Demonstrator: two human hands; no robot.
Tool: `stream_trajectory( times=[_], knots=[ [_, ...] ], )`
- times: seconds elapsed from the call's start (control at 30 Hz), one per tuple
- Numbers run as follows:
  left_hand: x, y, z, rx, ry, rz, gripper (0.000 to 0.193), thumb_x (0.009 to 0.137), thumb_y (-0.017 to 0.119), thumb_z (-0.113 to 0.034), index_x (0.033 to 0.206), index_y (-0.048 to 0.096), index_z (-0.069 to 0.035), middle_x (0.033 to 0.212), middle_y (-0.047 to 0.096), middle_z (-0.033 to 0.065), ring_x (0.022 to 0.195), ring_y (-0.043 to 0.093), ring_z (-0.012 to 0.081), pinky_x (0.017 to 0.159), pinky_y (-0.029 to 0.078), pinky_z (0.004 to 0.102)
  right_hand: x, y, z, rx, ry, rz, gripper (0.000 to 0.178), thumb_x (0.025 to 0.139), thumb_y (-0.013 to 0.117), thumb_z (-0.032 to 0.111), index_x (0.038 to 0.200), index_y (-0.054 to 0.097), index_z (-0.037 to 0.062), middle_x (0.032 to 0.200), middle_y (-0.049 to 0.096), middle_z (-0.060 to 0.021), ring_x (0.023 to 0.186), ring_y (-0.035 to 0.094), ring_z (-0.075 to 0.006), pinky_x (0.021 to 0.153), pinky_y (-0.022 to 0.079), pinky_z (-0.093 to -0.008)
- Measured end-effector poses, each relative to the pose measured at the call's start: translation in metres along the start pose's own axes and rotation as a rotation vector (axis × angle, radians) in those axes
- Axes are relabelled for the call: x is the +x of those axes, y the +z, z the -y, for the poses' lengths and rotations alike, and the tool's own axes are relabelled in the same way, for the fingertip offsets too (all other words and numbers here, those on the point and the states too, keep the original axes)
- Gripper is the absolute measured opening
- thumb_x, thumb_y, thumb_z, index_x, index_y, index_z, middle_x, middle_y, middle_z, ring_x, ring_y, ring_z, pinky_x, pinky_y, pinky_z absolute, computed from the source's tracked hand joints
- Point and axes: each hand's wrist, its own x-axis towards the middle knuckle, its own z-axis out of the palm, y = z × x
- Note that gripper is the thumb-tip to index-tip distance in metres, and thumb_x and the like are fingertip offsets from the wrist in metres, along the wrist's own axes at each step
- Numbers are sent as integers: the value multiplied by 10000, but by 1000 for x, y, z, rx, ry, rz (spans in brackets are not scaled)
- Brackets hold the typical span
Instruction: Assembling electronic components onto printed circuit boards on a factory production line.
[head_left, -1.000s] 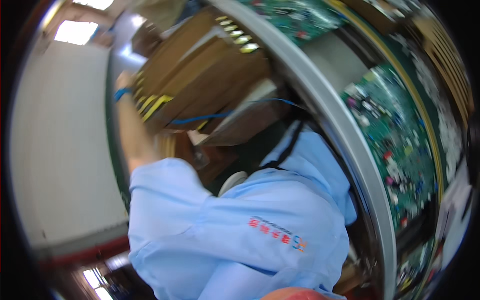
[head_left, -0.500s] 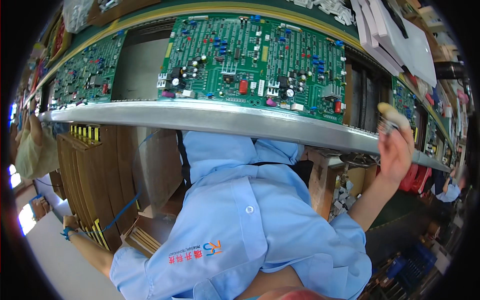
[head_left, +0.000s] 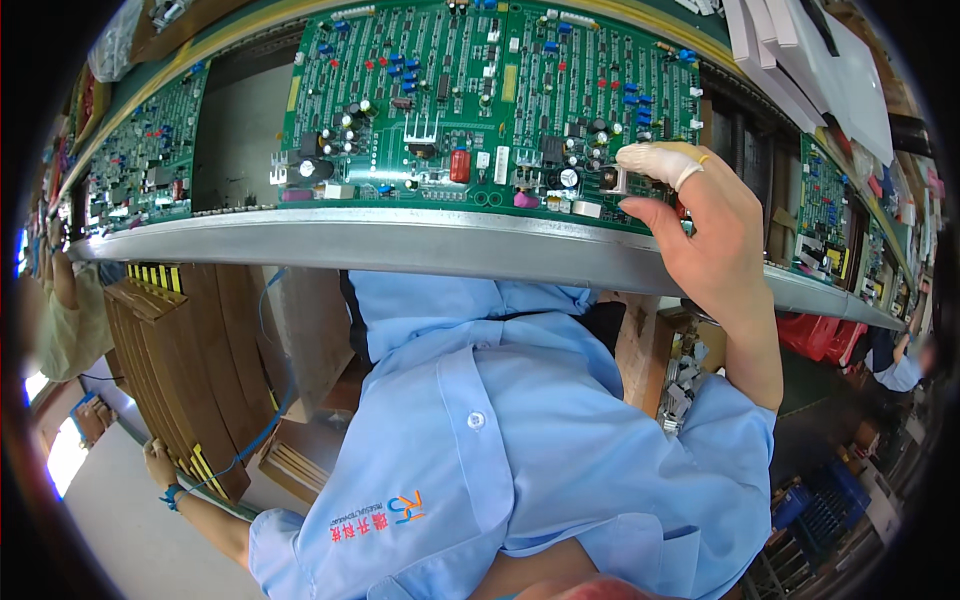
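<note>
My right hand point(head_left: 715, 235) reaches over the metal rail, white covers on its fingers and a yellow band on one. Its thumb and fingertips pinch a small metal heat sink point(head_left: 621, 180) at the lower right part of a green circuit board point(head_left: 480, 110). Whether the heat sink is seated cannot be seen. Another finned heat sink point(head_left: 422, 132) stands on the board, beside a red block component point(head_left: 459, 165). Down at the far left, my left hand point(head_left: 158, 465), with a blue wrist strap, is beside upright brown cardboard point(head_left: 165, 350); its fingers are too small to read.
The silver rail point(head_left: 420, 245) runs between my body and the boards. More circuit boards lie on the line at left point(head_left: 140, 150) and right point(head_left: 822, 205). A box of metal parts point(head_left: 685, 375) stands below the rail. Another person's arm point(head_left: 65, 285) shows at far left.
My right hand has moved left and inward from the rail's right side onto the board, carrying the small metal part. My left hand has shifted slightly right and down beside the cardboard.
</note>
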Motion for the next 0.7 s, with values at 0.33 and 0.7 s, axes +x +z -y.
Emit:
stream_trajectory(
  times=[0.33, 0.7],
  knots=[
    [-28, -27, -80, 443, -210, -665, 429, 997, 426, -324, 1091, 659, 24, 913, 697, 235, 891, 668, 388, 743, 518, 450, 0, 17, 4, -33, -89, -29, 332, 719, 738, 16, 1042, 678, 58, 990, 658, -76, 779, 637, -252, 661, 520, -330],
    [43, -83, -226, -1481, 313, -41, 498, 1002, 475, -190, 1392, 367, 99, 1420, 438, 191, 1292, 446, 288, 1097, 374, 392, -1, 16, -2, -188, -238, 11, 347, 706, 715, 45, 1052, 689, 56, 941, 653, -70, 770, 636, -233, 646, 527, -310]
  ],
)
